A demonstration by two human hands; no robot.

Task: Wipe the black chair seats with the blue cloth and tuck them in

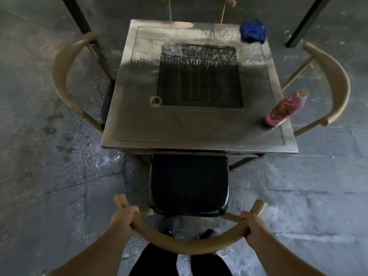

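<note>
The near chair has a black seat (189, 184) and a curved tan backrest (189, 243). Its seat's front edge sits just under the near edge of the metal table (199, 134). My left hand (123, 218) grips the backrest's left side and my right hand (252, 226) grips its right side. The blue cloth (253, 32) lies crumpled on the table's far right corner, away from both hands. Chairs at the left (65, 76), right (334, 86) and far side (199, 0) stand pushed against the table, their seats mostly hidden.
A pink bottle (284, 108) lies tilted near the table's right edge. A dark grill panel (199, 76) fills the table's middle. Dark posts (79, 14) (306, 22) stand at the back left and back right. The grey stone floor looks wet.
</note>
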